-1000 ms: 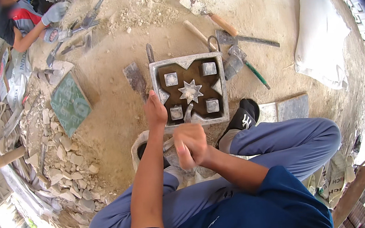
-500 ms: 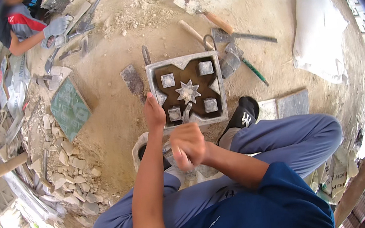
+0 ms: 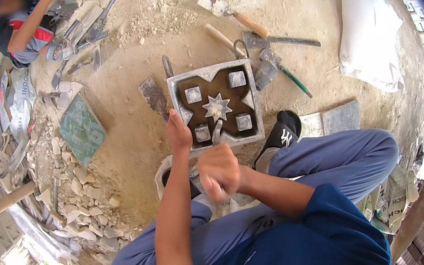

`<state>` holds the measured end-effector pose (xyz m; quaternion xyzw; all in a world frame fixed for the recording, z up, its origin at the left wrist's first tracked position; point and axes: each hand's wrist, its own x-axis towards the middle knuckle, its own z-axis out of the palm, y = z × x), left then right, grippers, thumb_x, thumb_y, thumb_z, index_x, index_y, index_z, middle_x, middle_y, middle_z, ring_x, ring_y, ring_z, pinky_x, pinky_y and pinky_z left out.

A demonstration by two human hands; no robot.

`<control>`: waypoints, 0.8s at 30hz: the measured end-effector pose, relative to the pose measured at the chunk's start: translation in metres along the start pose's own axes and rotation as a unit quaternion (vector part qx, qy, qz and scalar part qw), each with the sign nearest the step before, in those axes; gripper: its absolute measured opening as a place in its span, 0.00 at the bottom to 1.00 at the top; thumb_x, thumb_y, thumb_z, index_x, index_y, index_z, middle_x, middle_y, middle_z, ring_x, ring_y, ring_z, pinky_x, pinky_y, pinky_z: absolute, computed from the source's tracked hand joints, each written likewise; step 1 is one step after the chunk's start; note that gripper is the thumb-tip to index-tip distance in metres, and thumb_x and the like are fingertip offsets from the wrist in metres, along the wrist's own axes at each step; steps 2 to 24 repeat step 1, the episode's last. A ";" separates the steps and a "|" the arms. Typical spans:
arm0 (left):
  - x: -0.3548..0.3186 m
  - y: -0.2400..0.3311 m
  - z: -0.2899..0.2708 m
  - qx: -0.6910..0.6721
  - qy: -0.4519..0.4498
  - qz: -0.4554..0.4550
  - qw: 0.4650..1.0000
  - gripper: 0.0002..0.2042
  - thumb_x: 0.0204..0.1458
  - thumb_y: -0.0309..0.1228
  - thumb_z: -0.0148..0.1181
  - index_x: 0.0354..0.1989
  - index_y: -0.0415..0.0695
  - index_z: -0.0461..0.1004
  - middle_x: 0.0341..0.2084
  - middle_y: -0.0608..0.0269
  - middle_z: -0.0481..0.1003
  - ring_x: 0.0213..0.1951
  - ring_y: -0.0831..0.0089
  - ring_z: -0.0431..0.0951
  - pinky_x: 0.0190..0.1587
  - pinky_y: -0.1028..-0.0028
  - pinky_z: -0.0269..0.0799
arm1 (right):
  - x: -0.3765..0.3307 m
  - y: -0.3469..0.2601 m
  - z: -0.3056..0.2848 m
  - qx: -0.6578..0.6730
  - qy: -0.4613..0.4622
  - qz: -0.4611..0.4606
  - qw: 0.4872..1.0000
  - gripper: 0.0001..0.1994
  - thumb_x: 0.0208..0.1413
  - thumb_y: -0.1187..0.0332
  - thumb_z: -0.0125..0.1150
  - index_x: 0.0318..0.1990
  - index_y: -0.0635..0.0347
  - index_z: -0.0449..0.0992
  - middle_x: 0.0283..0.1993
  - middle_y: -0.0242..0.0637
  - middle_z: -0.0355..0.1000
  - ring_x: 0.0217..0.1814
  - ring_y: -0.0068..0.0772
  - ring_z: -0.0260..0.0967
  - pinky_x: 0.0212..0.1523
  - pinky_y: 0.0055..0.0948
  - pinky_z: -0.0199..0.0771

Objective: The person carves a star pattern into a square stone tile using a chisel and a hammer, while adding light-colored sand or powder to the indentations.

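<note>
A square grey metal mould [image 3: 260,118] lies on the ground in front of me, with two upright loop handles at its far side. Inside it are a raised star [image 3: 217,107] and several small square blocks [image 3: 237,79], with brown material at the bottom between them. Against the mould's left wall is my left hand [image 3: 179,132], gripping it with the thumb up. My right hand [image 3: 219,168] is a fist around a narrow grey-tipped tool [image 3: 217,131]. The tip reaches over the mould's near wall, below the star; its handle is hidden in my fist.
A flat metal blade [image 3: 153,94] lies left of the mould. Beyond its far right corner are a trowel [image 3: 251,24], a hammer [image 3: 266,71] and a green rod [image 3: 295,82]. A white sack [image 3: 371,36] lies right, stone rubble [image 3: 81,198] left. Another person [image 3: 30,36] sits far left.
My right hand and the tool have shifted only slightly, and my left hand stays on the mould. The other person's gloved hand has moved up and away from the tools on the ground.
</note>
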<state>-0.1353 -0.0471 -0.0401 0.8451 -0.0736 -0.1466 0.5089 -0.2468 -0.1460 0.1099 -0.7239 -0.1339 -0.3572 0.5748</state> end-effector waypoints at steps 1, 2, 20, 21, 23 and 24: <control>-0.005 -0.002 -0.002 0.010 -0.020 -0.013 1.000 0.32 0.68 0.53 0.31 0.40 0.33 0.72 0.32 0.30 0.73 0.38 0.35 0.71 0.42 0.48 0.62 | 0.004 -0.016 -0.003 0.004 -0.030 -0.014 0.999 0.21 0.62 0.61 0.42 0.16 0.58 0.59 0.15 0.35 0.56 0.12 0.36 0.56 0.14 0.34 0.59; -0.005 -0.002 -0.002 0.010 -0.020 -0.013 1.000 0.32 0.68 0.53 0.31 0.40 0.33 0.72 0.32 0.30 0.73 0.38 0.35 0.71 0.42 0.48 0.62 | 0.004 -0.016 -0.003 0.004 -0.030 -0.014 0.999 0.21 0.62 0.61 0.42 0.16 0.58 0.59 0.15 0.35 0.56 0.12 0.36 0.56 0.14 0.34 0.59; -0.005 -0.002 -0.002 0.010 -0.020 -0.013 1.000 0.32 0.68 0.53 0.31 0.40 0.33 0.72 0.32 0.30 0.73 0.38 0.35 0.71 0.42 0.48 0.62 | 0.004 -0.016 -0.003 0.004 -0.030 -0.014 0.999 0.21 0.62 0.61 0.42 0.16 0.58 0.59 0.15 0.35 0.56 0.12 0.36 0.56 0.14 0.34 0.59; -0.005 -0.002 -0.002 0.010 -0.020 -0.013 1.000 0.32 0.68 0.53 0.31 0.40 0.33 0.72 0.32 0.30 0.73 0.38 0.35 0.71 0.42 0.48 0.62 | 0.004 -0.016 -0.003 0.004 -0.030 -0.014 0.999 0.21 0.62 0.61 0.42 0.16 0.58 0.59 0.15 0.35 0.56 0.12 0.36 0.56 0.14 0.34 0.59; -0.005 -0.002 -0.002 0.010 -0.020 -0.013 1.000 0.32 0.68 0.53 0.31 0.40 0.33 0.72 0.32 0.30 0.73 0.38 0.35 0.71 0.42 0.48 0.62 | 0.004 -0.016 -0.003 0.004 -0.030 -0.014 0.999 0.21 0.62 0.61 0.42 0.16 0.58 0.59 0.15 0.35 0.56 0.12 0.36 0.56 0.14 0.34 0.59; -0.005 -0.002 -0.002 0.010 -0.020 -0.013 1.000 0.32 0.68 0.53 0.31 0.40 0.33 0.72 0.32 0.30 0.73 0.38 0.35 0.71 0.42 0.48 0.62 | 0.004 -0.016 -0.003 0.004 -0.030 -0.014 0.999 0.21 0.62 0.61 0.42 0.16 0.58 0.59 0.15 0.35 0.56 0.12 0.36 0.56 0.14 0.34 0.59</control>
